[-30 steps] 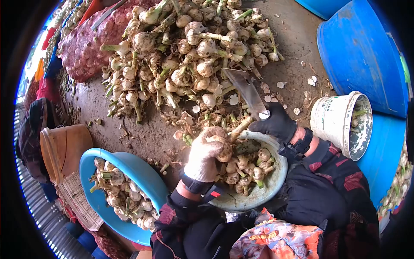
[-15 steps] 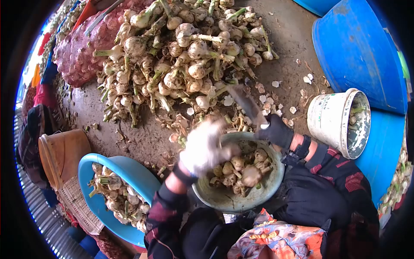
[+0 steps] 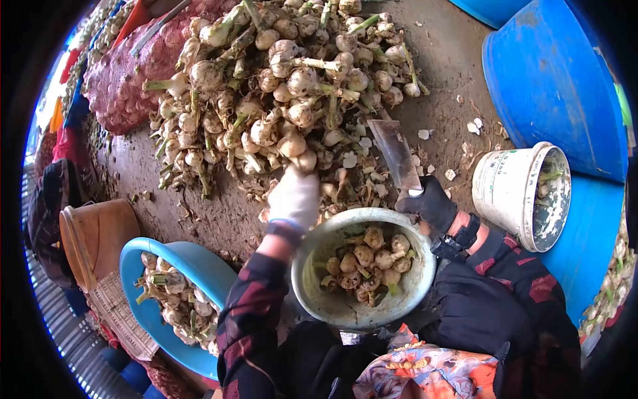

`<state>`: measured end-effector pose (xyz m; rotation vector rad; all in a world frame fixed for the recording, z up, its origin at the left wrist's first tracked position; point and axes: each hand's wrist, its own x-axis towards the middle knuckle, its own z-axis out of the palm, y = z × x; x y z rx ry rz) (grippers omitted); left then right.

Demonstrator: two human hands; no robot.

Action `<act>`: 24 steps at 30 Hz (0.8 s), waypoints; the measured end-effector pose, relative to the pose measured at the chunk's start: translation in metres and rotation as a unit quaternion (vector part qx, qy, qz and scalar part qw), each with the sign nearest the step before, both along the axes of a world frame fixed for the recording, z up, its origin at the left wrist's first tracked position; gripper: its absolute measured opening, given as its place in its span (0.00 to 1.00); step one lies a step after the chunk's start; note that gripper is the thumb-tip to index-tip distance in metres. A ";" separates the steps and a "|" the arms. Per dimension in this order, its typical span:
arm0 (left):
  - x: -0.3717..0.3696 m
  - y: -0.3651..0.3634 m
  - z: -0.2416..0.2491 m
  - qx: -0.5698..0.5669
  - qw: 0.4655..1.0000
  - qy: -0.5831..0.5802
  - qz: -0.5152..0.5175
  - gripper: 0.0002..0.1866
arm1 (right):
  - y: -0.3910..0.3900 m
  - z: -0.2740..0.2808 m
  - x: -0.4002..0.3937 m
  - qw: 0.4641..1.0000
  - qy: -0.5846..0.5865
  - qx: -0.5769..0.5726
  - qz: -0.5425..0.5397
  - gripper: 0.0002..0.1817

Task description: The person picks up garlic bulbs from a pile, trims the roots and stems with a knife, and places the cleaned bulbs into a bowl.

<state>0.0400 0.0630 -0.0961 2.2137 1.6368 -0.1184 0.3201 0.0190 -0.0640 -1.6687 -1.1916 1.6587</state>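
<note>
My right hand (image 3: 432,205), in a black glove, is closed round the pale handle of a broad-bladed knife (image 3: 395,153). The blade points up and away, over scraps on the ground. In a white glove, my left hand (image 3: 294,198) reaches to the near edge of a big pile of garlic (image 3: 266,86). It is right at a garlic bulb (image 3: 305,161); its fingers are blurred and partly hidden, so I cannot make out a grip. Between my forearms stands a pale green basin (image 3: 312,307) with trimmed garlic bulbs (image 3: 364,256) in it.
At left are a tilted blue basin (image 3: 226,266) of garlic and an orange-brown bucket (image 3: 106,233). A white bucket (image 3: 498,189) lies tipped at right, by a large blue tub (image 3: 551,80). A pink mesh sack (image 3: 133,86) rests behind. Cut scraps (image 3: 349,159) litter the floor.
My left hand has moved from above the green basin forward to the pile. The bulb blurred over the basin now lies among the others. The knife has shifted slightly and shows clearly.
</note>
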 end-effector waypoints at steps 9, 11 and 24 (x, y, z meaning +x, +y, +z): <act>-0.065 -0.037 0.006 0.110 0.946 -0.259 0.159 0.22 | 0.003 -0.004 -0.004 1.000 0.007 0.003 0.012 0.10; -0.054 -0.023 0.011 0.171 0.936 -0.284 0.122 0.20 | 0.005 -0.005 -0.004 0.997 0.047 -0.061 0.022 0.17; -0.078 -0.030 -0.006 -0.047 0.963 -0.265 0.018 0.13 | 0.004 -0.004 -0.010 0.999 0.050 -0.008 -0.003 0.09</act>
